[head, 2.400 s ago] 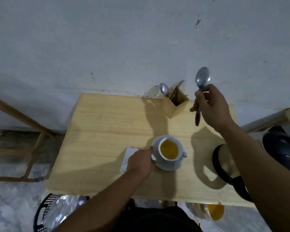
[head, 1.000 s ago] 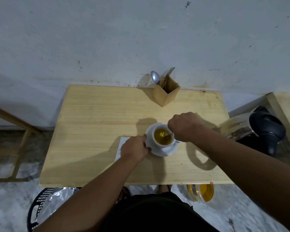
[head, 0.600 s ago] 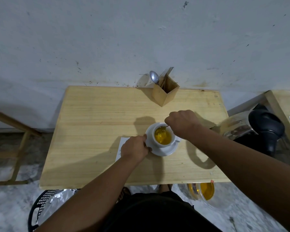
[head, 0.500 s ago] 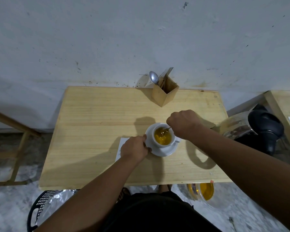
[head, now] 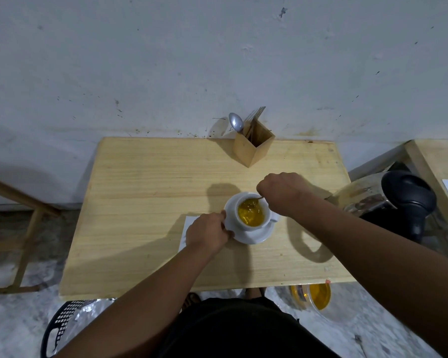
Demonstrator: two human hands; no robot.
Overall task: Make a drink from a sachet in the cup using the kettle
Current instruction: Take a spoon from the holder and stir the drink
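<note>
One spoon (head: 257,200) slanting into cup (head: 254,223)

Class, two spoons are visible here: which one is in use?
The spoon in the right hand, dipped into the cup. The other spoon stands unused in the wooden holder.

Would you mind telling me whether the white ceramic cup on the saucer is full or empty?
Full: the white ceramic cup holds yellow-orange liquid nearly to its rim, with a metal spoon dipped in.
</note>
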